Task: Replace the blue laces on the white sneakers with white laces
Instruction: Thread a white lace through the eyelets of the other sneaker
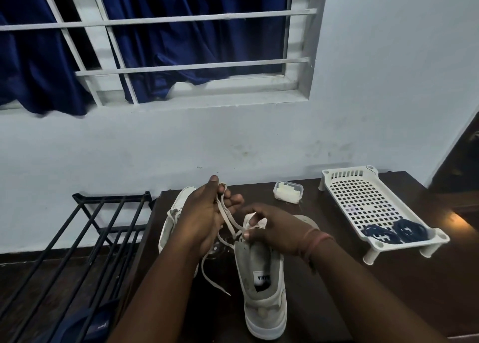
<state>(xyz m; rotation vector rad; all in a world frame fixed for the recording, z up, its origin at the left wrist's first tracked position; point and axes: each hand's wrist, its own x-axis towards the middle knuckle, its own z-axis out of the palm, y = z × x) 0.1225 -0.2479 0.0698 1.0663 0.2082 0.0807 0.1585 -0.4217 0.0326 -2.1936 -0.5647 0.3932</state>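
Lacing stage, near shoe. My left hand [204,213] is raised above the table with fingers curled round the flat white lace [228,219], both strands pulled up and away from me. My right hand [272,228] pinches the tongue and upper eyelet edge of the near white low-top sneaker [261,278], steadying it.

That sneaker lies with its long axis running from me toward the wall, heel nearest me, toe under the hands. The lace runs from the eyelets up and left into the left hand; one loose end trails on the dark wooden table [363,291] left of the shoe. Judgement: the next threading falls to the left hand, which has the lace, while the right holds the eyelet row open.

The second white sneaker [171,223] lies just beside it on the left, partly hidden by my left hand. Coiled dark blue laces [394,232] sit in the white perforated plastic tray [363,195] well to the right. A small clear lidded box [288,191] is behind; a black metal rack [90,233] stands left of the table. Nothing blocks the eyelets.
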